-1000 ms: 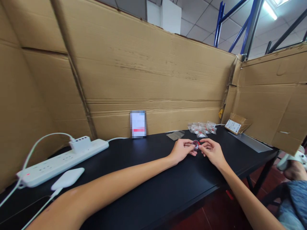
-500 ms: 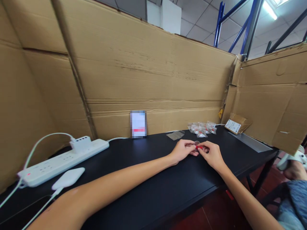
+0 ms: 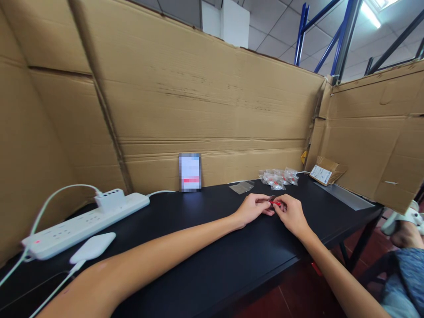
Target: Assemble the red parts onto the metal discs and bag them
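Observation:
Over the black table [image 3: 212, 247], my left hand [image 3: 253, 207] is closed on a small round disc-like piece [image 3: 272, 198] with a thin shiny rim. Its fingers partly cover the piece, and its exact kind is too small to make out. My right hand [image 3: 289, 210] pinches a thin red cord [image 3: 276, 203] right at the disc. The two hands' fingertips almost meet there. Behind them lie a flat clear plastic bag [image 3: 241, 187] and a pile of small clear bags with red bits inside [image 3: 278, 178].
A phone-like screen [image 3: 190, 172], blurred out, leans on the cardboard wall [image 3: 212, 106]. On the left are a white power strip [image 3: 89, 225] and a white charging pad [image 3: 92, 248] with cables. A labelled cardboard packet [image 3: 326, 171] stands back right. Another person's leg [image 3: 407, 236] shows at right.
Both hands stay in almost the same spot. The round piece between them has turned slightly and looks darker; the red cord has shifted a little in the right fingers.

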Demonstrator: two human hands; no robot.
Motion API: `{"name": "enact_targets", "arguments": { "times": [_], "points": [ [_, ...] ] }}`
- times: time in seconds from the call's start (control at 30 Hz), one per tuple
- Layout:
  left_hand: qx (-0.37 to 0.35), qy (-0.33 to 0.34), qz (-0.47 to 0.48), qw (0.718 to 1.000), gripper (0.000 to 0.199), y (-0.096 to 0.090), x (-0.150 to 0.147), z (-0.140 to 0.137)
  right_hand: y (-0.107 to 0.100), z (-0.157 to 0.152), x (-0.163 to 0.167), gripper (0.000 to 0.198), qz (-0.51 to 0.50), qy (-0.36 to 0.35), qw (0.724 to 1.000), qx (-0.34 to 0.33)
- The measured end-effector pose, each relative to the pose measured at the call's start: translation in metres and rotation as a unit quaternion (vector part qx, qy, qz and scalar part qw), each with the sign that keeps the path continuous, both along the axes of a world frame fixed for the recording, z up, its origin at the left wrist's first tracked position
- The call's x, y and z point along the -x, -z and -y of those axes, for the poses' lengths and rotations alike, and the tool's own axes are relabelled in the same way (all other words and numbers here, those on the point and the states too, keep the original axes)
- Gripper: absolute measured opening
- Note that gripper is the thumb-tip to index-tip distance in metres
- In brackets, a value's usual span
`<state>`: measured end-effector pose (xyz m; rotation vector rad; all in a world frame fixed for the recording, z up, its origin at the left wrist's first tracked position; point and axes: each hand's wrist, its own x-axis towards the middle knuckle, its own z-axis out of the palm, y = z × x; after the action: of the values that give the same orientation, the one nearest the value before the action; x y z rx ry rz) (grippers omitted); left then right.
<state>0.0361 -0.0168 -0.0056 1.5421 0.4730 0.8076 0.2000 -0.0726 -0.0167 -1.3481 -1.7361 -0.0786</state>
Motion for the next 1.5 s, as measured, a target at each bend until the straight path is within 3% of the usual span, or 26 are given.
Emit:
{"name": "enact_targets", "arguments": {
  "times": [0.5,0.8,1.27,1.5],
  "points": [
    [0.013,0.008,0.002,1.000,0.038,0.0031,-0.0011,-0.0026,-0.0003,0.0027,0.0021,0.009,0.038,0.016,0.999,0.004],
    [0.037,0.027,0.016,0.999,0.050,0.0010,0.0020,-0.0029,-0.0008,0.0051,0.0039,0.011,0.056,-0.008,0.998,-0.008],
    [0.054,0.036,0.010,0.998,0.047,0.0017,0.0044,-0.0058,-0.0033,0.0084,0.0046,0.014,0.066,-0.033,0.997,-0.018],
    [0.051,0.005,0.006,0.999,0.045,-0.0002,0.0029,-0.0039,-0.0022,0.0073,0.0046,0.015,0.054,-0.048,0.997,-0.017]
  ]
}}
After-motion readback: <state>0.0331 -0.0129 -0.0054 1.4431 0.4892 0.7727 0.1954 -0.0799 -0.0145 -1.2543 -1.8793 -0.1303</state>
